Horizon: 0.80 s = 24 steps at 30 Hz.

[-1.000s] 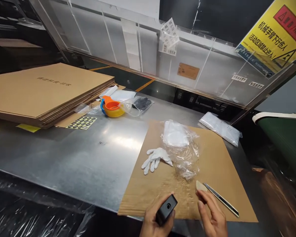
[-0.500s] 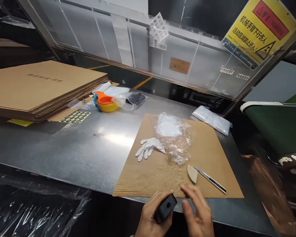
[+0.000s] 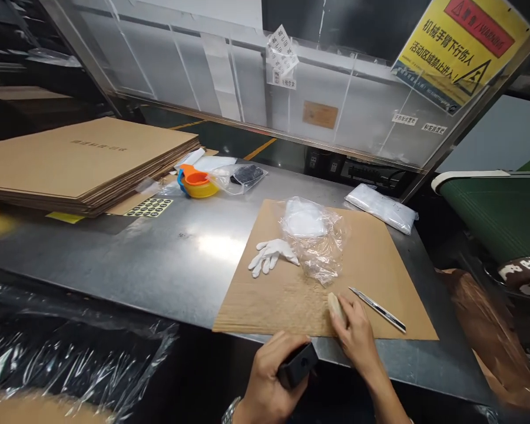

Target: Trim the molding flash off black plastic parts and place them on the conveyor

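A black box-shaped object (image 3: 297,364) is gripped in my left hand (image 3: 271,374), just off the table's front edge. My right hand (image 3: 357,333) pinches a beige rounded pad (image 3: 336,308) over the front part of the cardboard sheet (image 3: 366,259). To the right of that hand lies a slim cutter knife (image 3: 380,311). A white glove (image 3: 272,255) and a clear plastic bag with something white inside (image 3: 307,221) rest further back on the sheet.
Stacked flat cardboard (image 3: 88,162) fills the back left of the metal table (image 3: 168,259). Near it are a sticker sheet (image 3: 150,207), an orange and yellow tape holder (image 3: 198,184) and a bagged dark item (image 3: 246,175). A white plastic packet (image 3: 382,207) lies back right.
My right hand has moved forward and closed on the beige pad, which now stands tilted. My left hand still holds the black object. The camera view has shifted slightly.
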Tool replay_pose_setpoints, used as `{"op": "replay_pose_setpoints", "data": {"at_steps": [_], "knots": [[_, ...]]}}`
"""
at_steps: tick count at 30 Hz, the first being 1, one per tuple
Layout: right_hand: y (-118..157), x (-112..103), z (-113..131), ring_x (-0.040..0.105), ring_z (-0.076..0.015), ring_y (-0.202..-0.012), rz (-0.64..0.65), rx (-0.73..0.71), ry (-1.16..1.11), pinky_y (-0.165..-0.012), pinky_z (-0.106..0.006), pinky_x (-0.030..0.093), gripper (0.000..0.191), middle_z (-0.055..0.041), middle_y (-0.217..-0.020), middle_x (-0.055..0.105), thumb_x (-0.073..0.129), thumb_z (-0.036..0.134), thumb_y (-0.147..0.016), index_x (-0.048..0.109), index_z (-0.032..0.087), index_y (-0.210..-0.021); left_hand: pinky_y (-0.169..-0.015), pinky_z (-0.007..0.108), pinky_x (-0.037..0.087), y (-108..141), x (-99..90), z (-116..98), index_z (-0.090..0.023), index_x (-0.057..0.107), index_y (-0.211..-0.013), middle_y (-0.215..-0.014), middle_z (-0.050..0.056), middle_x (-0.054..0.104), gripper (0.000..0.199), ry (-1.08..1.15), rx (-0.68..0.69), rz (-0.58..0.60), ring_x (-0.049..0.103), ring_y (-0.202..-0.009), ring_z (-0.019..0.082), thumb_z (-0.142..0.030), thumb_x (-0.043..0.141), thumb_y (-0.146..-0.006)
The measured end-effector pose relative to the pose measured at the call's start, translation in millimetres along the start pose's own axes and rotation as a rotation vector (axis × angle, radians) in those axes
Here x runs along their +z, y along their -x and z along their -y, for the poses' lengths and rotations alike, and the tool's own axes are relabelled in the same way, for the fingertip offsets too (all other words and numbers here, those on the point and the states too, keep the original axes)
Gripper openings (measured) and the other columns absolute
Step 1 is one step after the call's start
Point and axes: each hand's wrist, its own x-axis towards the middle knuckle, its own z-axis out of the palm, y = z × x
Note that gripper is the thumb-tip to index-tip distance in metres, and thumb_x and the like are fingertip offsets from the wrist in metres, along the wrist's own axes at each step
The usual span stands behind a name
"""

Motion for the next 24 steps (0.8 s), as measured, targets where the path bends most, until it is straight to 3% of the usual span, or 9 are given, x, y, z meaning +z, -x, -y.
{"op": "replay_pose_setpoints", "data": {"at_steps": [2,4,6,8,12,17,20,22,24], "knots": [[11.2,-19.3,21.0,0.053,-0.0188,-0.094,0.036,-0.097,-0.204,-0.078,-0.029,0.049,0.040,-0.0086,-0.103,0.050,0.043,0.031,-0.089,0.045,0.019,-0.127,-0.063,0.028,0.045,-0.3,-1.2,0.1,-0.020,0.057,-0.096,-0.078,0.005,0.066,0.026,-0.015,-0.026,0.026,0.059,-0.068,0.017,-0.015,0.062,-0.072],[19.4,-34.7,43.9,0.050,-0.0201,-0.095,0.024,-0.310,-0.388,-0.077,-0.031,0.048,0.045,-0.0093,-0.107,0.045,0.045,0.030,-0.087,0.041,0.020,-0.131,-0.059,0.029,0.043,-1.9,-0.6,-1.8,-0.019,0.059,-0.087,-0.072,0.005,0.065,0.014,-0.029,-0.037,0.031,0.058,-0.064,0.018,-0.018,0.059,-0.073],[23.2,-43.0,61.3,0.048,-0.0200,-0.086,-0.041,-0.527,-0.417,-0.068,-0.032,0.047,0.052,-0.0091,-0.100,0.043,0.047,0.025,-0.083,0.038,0.019,-0.134,-0.056,0.029,0.040,-3.3,0.5,-4.9,-0.019,0.059,-0.077,-0.067,0.006,0.064,0.007,-0.036,-0.032,0.018,0.056,-0.061,0.019,-0.018,0.052,-0.078],[23.9,-45.2,68.7,0.045,-0.0188,-0.079,-0.056,-0.601,-0.370,-0.063,-0.032,0.046,0.058,-0.0086,-0.095,0.042,0.047,0.018,-0.079,0.036,0.017,-0.136,-0.057,0.030,0.040,-3.5,1.2,-7.7,-0.019,0.059,-0.075,-0.067,0.006,0.065,0.010,-0.013,-0.028,0.022,0.057,-0.062,0.019,-0.019,0.049,-0.078],[27.4,-39.8,65.1,0.044,-0.0184,-0.080,-0.008,-0.511,-0.352,-0.063,-0.032,0.046,0.061,-0.0085,-0.095,0.041,0.046,0.011,-0.077,0.036,0.019,-0.136,-0.060,0.030,0.042,-1.1,3.3,-8.3,-0.019,0.061,-0.082,-0.072,0.006,0.067,0.012,0.011,-0.067,0.110,0.058,-0.064,0.020,-0.020,0.059,-0.071],[34.3,-36.2,63.0,0.045,-0.0184,-0.078,-0.034,-0.538,-0.391,-0.063,-0.032,0.047,0.063,-0.0080,-0.093,0.043,0.049,0.012,-0.074,0.039,0.020,-0.136,-0.060,0.030,0.041,0.3,8.9,-2.4,-0.018,0.062,-0.078,-0.069,0.006,0.066,0.009,0.024,-0.098,0.078,0.057,-0.063,0.019,-0.022,0.054,-0.078],[32.4,-41.3,55.8,0.049,-0.0189,-0.083,0.073,-0.391,-0.509,-0.067,-0.031,0.048,0.056,-0.0082,-0.096,0.045,0.051,0.014,-0.079,0.041,0.021,-0.134,-0.061,0.029,0.042,0.6,9.1,-1.3,-0.017,0.063,-0.078,-0.069,0.005,0.064,0.010,0.202,-0.212,0.136,0.056,-0.064,0.018,-0.025,0.061,-0.072],[31.3,-39.9,51.6,0.051,-0.0187,-0.085,0.098,-0.263,-0.623,-0.069,-0.031,0.048,0.049,-0.0075,-0.097,0.046,0.051,0.022,-0.084,0.043,0.023,-0.133,-0.066,0.030,0.044,0.4,9.2,-1.6,-0.019,0.062,-0.101,-0.079,0.005,0.064,0.032,0.434,-0.315,0.175,0.057,-0.070,0.019,-0.029,0.065,-0.070],[32.9,-30.3,51.3,0.052,-0.0189,-0.085,0.038,-0.162,-0.734,-0.069,-0.031,0.048,0.046,-0.0069,-0.096,0.047,0.051,0.033,-0.086,0.045,0.024,-0.131,-0.078,0.033,0.045,-1.1,9.9,-2.1,-0.022,0.050,-0.123,-0.098,0.006,0.064,0.056,0.700,-0.413,0.148,0.058,-0.086,0.021,-0.037,0.066,-0.072]]}}
